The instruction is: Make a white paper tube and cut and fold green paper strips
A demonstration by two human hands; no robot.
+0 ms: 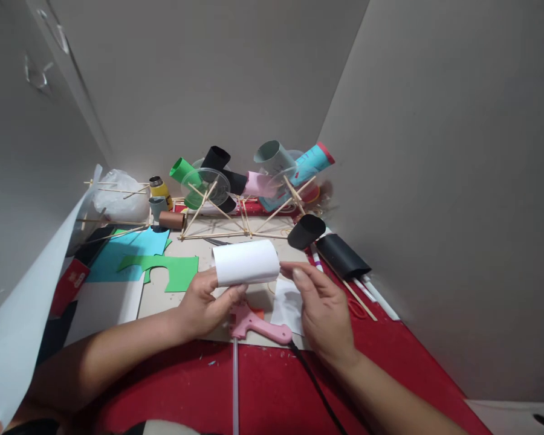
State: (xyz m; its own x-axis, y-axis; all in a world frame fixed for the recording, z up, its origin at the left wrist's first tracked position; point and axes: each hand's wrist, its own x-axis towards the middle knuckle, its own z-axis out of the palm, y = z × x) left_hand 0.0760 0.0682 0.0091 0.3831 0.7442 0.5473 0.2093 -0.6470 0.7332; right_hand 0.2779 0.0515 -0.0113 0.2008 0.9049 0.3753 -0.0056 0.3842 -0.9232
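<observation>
A white paper tube (245,263) lies sideways in front of me. My left hand (211,302) grips its left end, with the thumb along the underside and the other fingers partly hidden behind or inside the paper. At the tube's right end is my right hand (327,308), fingers stretched out and their tips at or very near the paper edge; I see nothing held in it. Below the tube a pink glue gun (263,328) rests on a beige board (249,339), a clear glue stick (236,386) jutting from it towards me and a black cord (315,380) running off.
Behind stands a wooden stick frame (215,235) with clear discs (207,186) and coloured tubes. Green foam (181,273) and a blue sheet (127,248) lie left. A black tube (343,255) and red scissors (357,309) lie right. Grey walls enclose the red table (272,386).
</observation>
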